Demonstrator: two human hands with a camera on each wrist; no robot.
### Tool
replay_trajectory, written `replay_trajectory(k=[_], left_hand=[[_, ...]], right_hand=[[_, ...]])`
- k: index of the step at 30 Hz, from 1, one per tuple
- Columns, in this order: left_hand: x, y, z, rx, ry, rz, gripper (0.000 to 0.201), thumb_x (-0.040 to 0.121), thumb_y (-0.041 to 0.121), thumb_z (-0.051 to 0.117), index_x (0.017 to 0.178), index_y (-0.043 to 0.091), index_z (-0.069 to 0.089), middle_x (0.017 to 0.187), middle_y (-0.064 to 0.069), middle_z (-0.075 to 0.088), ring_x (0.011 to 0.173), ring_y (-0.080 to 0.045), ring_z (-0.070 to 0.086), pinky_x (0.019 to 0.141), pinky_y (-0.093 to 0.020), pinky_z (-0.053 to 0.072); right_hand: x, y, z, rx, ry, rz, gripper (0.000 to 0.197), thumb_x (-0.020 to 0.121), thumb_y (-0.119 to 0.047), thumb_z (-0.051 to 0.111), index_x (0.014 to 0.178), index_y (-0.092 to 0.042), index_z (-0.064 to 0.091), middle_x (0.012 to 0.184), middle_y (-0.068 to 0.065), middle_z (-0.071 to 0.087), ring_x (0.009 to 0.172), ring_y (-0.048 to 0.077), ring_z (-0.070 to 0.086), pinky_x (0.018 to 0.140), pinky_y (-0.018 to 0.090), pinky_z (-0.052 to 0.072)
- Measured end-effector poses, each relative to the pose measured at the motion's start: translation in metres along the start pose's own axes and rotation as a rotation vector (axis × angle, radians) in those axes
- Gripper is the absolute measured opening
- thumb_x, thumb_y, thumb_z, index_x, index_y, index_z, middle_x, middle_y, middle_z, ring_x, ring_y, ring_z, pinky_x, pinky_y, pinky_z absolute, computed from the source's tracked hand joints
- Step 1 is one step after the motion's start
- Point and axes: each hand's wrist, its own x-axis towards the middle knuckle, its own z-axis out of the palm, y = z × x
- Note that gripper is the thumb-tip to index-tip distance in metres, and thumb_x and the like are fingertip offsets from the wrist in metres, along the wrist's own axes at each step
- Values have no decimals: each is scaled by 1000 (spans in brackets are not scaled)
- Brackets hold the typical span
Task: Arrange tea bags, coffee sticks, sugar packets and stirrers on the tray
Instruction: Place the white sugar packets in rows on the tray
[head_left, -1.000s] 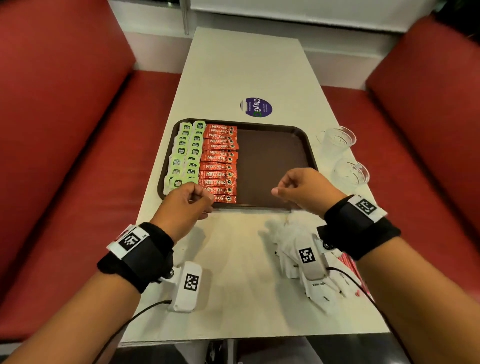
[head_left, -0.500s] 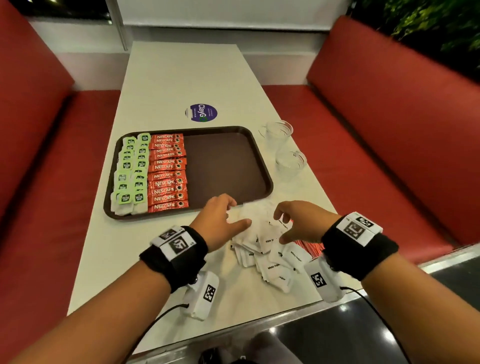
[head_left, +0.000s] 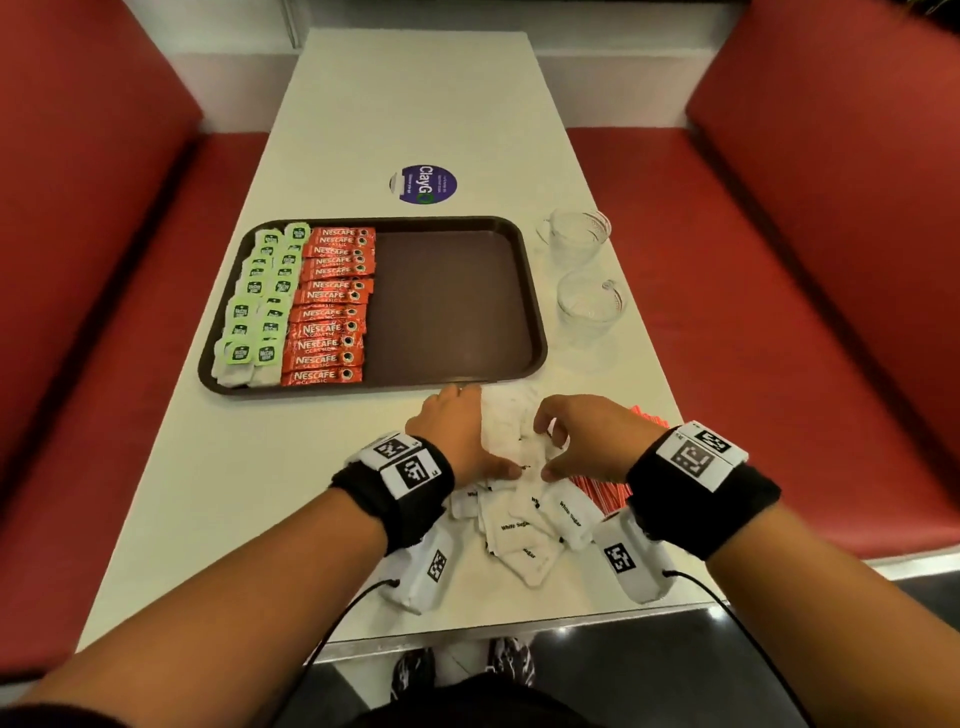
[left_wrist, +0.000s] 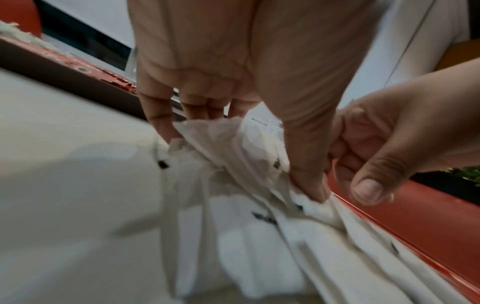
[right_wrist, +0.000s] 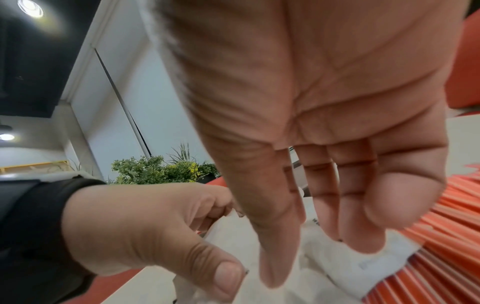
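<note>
Only the left wrist view shows the left hand (left_wrist: 233, 86) actually pinching sugar packets (head_left: 524, 514), thumb and fingers bunched on the crumpled white paper; from the head view the same hand merely lies over the pile, lower centre of the frame. The right hand (head_left: 587, 436) hovers just beside it; in the right wrist view its fingers (right_wrist: 348, 201) hang loosely apart, tips touching a packet, clasping nothing I can see. Orange stirrers (right_wrist: 441, 236) lie fanned at the lower right there, largely hidden under the hand in the head view. The brown tray (head_left: 452, 306), centre frame, holds two columns of tea bags (head_left: 260, 301) at its left edge, with a column of coffee sticks (head_left: 332, 306) just beside them. Two clear cups (head_left: 582, 280) stand right of the tray.
</note>
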Motion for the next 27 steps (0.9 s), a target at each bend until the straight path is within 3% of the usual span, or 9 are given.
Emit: replay_trajectory(k=[7, 11, 13, 17, 20, 23, 25, 27], left_hand=[[-2, -1, 0, -46, 28, -2, 77, 64, 57, 80, 126, 25, 47, 131, 3, 51, 115, -21, 53, 94, -37, 45], [-4, -6, 2, -140, 36, 68, 47, 70, 47, 79, 100, 30, 47, 105, 6, 61, 94, -17, 57, 74, -29, 42], [-7, -10, 1, -201, 43, 68, 43, 72, 45, 78, 96, 31, 45, 95, 8, 59, 88, -16, 57, 71, -29, 41], [-11, -21, -7, -401, 86, 55, 40, 74, 44, 78, 97, 25, 51, 93, 7, 63, 85, -14, 60, 72, -31, 49], [-14, -35, -16, -539, 160, 30, 39, 75, 41, 79, 96, 20, 54, 87, 4, 62, 78, -14, 59, 62, -28, 45], [-16, -52, -25, -806, 179, -7, 43, 72, 39, 82, 98, 15, 58, 93, -7, 67, 88, -26, 65, 73, -40, 53], [-20, -61, -34, -967, 186, -9, 59, 60, 46, 83, 103, 13, 60, 102, -14, 69, 98, -34, 65, 85, -48, 53], [-23, -69, -43, -1037, 188, 18, 70, 54, 51, 81, 108, 11, 59, 107, -16, 68, 102, -35, 65, 91, -52, 52]], right_hand=[[11, 8, 6, 43, 51, -28, 38, 72, -29, 80, 102, -21, 58, 87, -6, 56, 84, 15, 52, 69, 27, 40], [15, 11, 8, 71, 77, -49, 36, 72, -29, 81, 99, -17, 60, 89, -2, 59, 84, 16, 54, 66, 26, 37], [17, 12, 8, 93, 80, -58, 34, 73, -27, 80, 98, -17, 60, 88, -2, 60, 83, 16, 54, 64, 26, 37], [20, 12, 3, 117, 82, -75, 29, 76, -23, 78, 98, -16, 61, 89, 0, 64, 81, 15, 55, 61, 24, 37], [22, 6, -4, 137, 113, -98, 23, 79, -25, 76, 95, -17, 62, 89, 0, 64, 80, 14, 54, 59, 21, 35], [23, -9, -15, 199, 178, -145, 14, 84, -28, 70, 90, -17, 63, 85, -1, 64, 75, 17, 60, 62, 26, 45], [22, -27, -21, 279, 212, -201, 13, 88, -31, 66, 88, -17, 64, 80, -1, 66, 72, 16, 64, 66, 33, 53], [21, -48, -27, 376, 214, -245, 15, 91, -32, 63, 91, -17, 65, 77, -1, 66, 66, 12, 66, 64, 32, 55]])
